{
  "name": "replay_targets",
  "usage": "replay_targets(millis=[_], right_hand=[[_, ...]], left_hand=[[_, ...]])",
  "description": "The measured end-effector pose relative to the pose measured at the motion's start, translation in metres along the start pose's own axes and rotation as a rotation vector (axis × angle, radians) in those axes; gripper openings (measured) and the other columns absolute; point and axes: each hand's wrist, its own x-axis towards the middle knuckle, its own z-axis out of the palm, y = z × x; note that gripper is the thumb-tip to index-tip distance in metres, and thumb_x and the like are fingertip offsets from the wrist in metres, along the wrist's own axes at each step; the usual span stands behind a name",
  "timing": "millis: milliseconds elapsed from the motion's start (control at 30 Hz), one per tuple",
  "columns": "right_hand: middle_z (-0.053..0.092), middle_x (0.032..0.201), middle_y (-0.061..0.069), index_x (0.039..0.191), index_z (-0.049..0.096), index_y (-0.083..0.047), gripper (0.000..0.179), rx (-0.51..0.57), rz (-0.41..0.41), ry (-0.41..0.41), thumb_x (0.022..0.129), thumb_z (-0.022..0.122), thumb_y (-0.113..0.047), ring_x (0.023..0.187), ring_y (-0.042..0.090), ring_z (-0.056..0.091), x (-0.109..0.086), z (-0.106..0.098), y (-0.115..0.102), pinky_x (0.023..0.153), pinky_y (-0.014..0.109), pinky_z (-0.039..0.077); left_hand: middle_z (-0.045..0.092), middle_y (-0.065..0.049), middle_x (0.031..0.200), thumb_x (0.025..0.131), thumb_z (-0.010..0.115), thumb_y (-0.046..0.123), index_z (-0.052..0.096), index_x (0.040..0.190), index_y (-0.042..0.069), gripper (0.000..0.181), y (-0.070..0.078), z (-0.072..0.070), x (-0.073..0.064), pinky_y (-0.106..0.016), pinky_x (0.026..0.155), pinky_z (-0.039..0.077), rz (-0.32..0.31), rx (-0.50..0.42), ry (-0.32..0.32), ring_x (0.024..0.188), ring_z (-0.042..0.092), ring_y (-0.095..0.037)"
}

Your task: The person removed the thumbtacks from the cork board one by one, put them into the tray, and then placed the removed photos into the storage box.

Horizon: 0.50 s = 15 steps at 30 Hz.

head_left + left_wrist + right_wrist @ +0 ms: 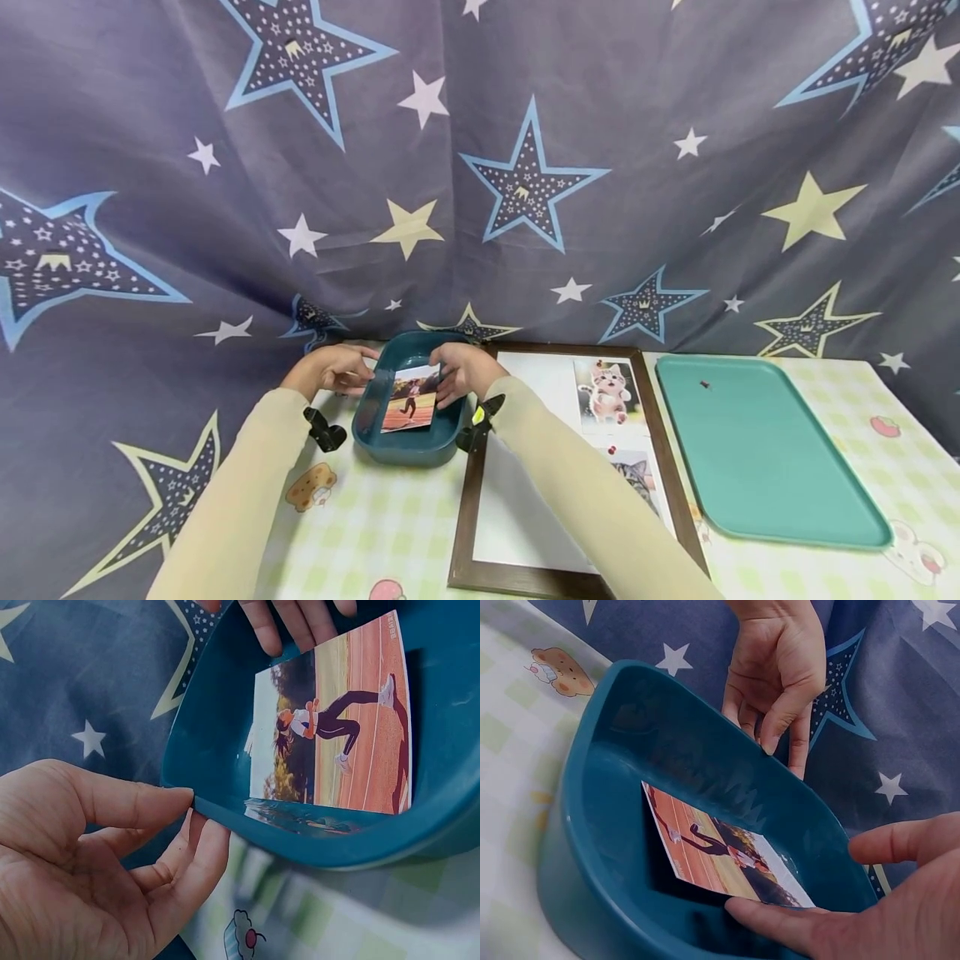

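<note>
A photo (411, 398) of a person running on a track lies in a dark teal plastic basin (217, 814). My left hand (337, 369) grips the basin's left rim, thumb tip on the edge and other fingers against the outside wall. Reaching over the opposite side, my right hand (461, 371) has its fingertips (761, 915) at the photo's edge, inside the basin. Its thumb stands apart from the photo in the right wrist view. The photo (716, 851) looks slightly tilted, with a shadow under one edge.
Right of the basin lies a brown-framed white board (525, 500) with a kitten picture (607, 393) and a grey cat picture (633, 471) fixed by red pins. Farther right, a green tray (772, 458) holds a small red pin (705, 384). A star-patterned curtain (420, 292) hangs behind.
</note>
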Motion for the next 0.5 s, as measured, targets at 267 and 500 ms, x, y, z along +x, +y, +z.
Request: replay_targets(millis=[267, 500], right_hand=[[0.019, 0.162, 0.036, 0.160, 0.014, 0.006, 0.068, -0.027, -0.002, -0.039, 0.105, 0.046, -0.015, 0.152, 0.049, 0.023, -0.0027, 0.0012, -0.0037, 0.122, 0.060, 0.029], [0.017, 0.162, 0.037, 0.160, 0.012, 0.006, 0.070, -0.029, 0.008, -0.044, 0.104, 0.047, -0.015, 0.153, 0.048, 0.021, -0.0011, -0.0018, 0.0009, 0.122, 0.061, 0.028]], left_hand=[[0.065, -0.001, 0.101, 0.096, 0.056, -0.003, 0.021, 0.161, 0.003, 0.073, 0.0023, -0.0027, -0.0054, -0.028, 0.079, 0.061, 0.006, 0.011, -0.004, 0.077, 0.065, -0.006], [0.063, -0.002, 0.101, 0.097, 0.054, -0.003, 0.024, 0.160, 0.003, 0.070, -0.0002, 0.0029, -0.0022, -0.028, 0.077, 0.061, 0.002, 0.023, 0.009, 0.079, 0.063, -0.007]])
